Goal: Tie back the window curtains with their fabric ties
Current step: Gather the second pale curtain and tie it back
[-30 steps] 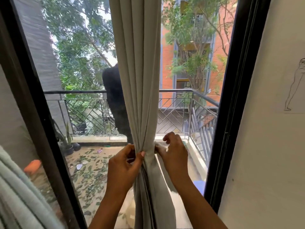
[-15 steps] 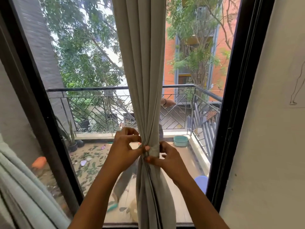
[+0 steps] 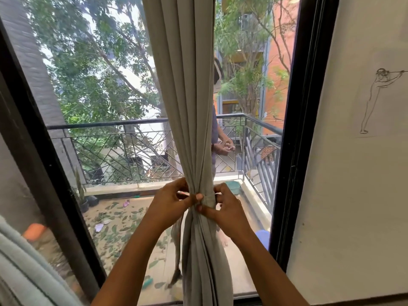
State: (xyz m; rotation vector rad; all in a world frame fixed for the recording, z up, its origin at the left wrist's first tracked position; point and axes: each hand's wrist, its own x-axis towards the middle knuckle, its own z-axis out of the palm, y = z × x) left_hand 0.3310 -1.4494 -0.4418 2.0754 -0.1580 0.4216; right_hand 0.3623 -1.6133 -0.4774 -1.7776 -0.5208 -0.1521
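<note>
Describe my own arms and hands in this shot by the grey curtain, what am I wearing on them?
The left hand and right hand are ungloved. The left forearm and right forearm are bare down to the picture's bottom edge, no sleeve or cuff in view. No watch or bracelet at either wrist, no ring on the fingers that show.
</note>
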